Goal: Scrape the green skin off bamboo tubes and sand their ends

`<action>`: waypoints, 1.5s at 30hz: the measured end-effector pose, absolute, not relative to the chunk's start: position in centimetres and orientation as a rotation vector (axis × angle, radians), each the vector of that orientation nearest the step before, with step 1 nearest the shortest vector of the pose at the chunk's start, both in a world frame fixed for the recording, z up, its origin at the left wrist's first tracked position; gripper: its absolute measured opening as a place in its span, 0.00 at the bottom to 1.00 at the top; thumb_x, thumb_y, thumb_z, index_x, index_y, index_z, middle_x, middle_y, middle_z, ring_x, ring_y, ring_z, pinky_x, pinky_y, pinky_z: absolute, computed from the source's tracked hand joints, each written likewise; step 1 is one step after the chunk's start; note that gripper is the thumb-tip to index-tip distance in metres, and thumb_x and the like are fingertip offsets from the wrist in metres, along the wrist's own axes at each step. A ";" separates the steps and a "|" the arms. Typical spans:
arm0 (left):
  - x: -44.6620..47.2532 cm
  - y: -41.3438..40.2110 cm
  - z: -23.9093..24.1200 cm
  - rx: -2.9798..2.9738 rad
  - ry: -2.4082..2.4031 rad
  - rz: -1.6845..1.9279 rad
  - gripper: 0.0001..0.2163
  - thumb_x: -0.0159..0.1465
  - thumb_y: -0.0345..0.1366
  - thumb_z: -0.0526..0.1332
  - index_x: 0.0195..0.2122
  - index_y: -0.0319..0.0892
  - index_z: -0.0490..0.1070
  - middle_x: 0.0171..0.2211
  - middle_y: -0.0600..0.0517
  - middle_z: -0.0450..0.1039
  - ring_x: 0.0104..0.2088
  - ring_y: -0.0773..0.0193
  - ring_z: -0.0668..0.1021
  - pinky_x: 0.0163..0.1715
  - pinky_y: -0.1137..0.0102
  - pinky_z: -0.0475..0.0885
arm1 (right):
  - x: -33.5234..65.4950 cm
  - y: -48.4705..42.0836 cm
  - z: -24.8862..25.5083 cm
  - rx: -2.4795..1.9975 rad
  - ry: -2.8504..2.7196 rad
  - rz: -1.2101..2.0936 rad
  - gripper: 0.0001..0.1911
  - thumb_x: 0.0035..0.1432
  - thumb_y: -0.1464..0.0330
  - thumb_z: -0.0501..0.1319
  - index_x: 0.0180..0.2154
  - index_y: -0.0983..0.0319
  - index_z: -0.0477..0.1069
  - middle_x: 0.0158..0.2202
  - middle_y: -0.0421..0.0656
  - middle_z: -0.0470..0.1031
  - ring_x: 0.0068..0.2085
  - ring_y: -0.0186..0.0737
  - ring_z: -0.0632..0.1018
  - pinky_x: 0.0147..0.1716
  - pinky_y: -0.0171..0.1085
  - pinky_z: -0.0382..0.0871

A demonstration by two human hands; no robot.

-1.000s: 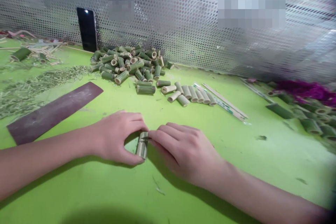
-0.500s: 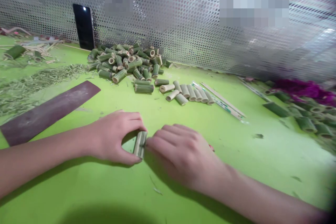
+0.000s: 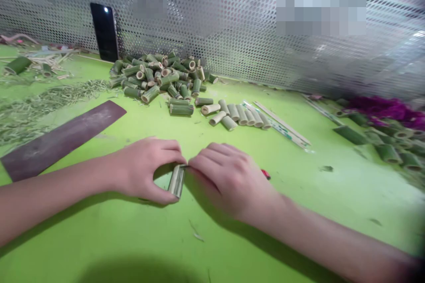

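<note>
A short green bamboo tube [image 3: 176, 181] lies on the green table [image 3: 232, 247] between both hands. My left hand [image 3: 146, 169] pinches it from the left, thumb at its near end and forefinger at its far end. My right hand [image 3: 229, 180] is closed with its fingertips pressed against the tube's right side at the far end. Something small and red [image 3: 265, 174] peeks out from under the right hand; what the hand holds is hidden.
A pile of bamboo tubes [image 3: 159, 77] lies at the back, with a row of pale peeled tubes [image 3: 239, 116] beside it. Also here: a dark flat strip [image 3: 63, 139] at left, shavings [image 3: 40, 106], a phone [image 3: 104, 32] against the perforated wall, thin sticks [image 3: 285, 129], more tubes and purple material [image 3: 388, 110] at right.
My right hand slid slightly forward along the tube toward its far end. The left hand keeps the same pinch. The view shifted a little.
</note>
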State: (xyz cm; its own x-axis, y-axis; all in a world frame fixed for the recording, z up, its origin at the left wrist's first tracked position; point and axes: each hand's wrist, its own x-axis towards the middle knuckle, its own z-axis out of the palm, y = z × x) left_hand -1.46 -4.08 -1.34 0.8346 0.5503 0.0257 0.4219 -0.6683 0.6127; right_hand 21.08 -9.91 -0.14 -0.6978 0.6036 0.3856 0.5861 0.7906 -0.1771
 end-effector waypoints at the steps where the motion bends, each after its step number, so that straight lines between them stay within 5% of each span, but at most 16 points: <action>1: -1.5 -4.1 -1.3 2.400 0.703 0.278 0.22 0.57 0.46 0.70 0.51 0.43 0.76 0.45 0.49 0.75 0.43 0.53 0.77 0.45 0.59 0.71 | 21.0 -10.0 -0.1 -0.876 -2.568 0.059 0.11 0.66 0.77 0.57 0.32 0.63 0.72 0.28 0.40 0.75 0.27 0.35 0.70 0.29 0.37 0.62; 45: -1.4 -4.3 -1.0 2.460 0.639 0.279 0.19 0.59 0.45 0.68 0.49 0.44 0.76 0.46 0.48 0.76 0.43 0.53 0.78 0.45 0.58 0.72 | 21.0 -9.6 -0.1 -0.833 -2.592 0.020 0.10 0.67 0.76 0.57 0.33 0.63 0.72 0.29 0.40 0.76 0.29 0.36 0.71 0.31 0.37 0.64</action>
State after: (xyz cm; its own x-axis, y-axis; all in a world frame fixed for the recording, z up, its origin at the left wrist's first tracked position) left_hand -1.40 -4.26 -0.98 0.8636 0.5012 0.0544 0.3810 -0.7195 0.5806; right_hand 21.02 -9.63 -0.13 -0.7342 0.5605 0.3831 0.5546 0.8206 -0.1378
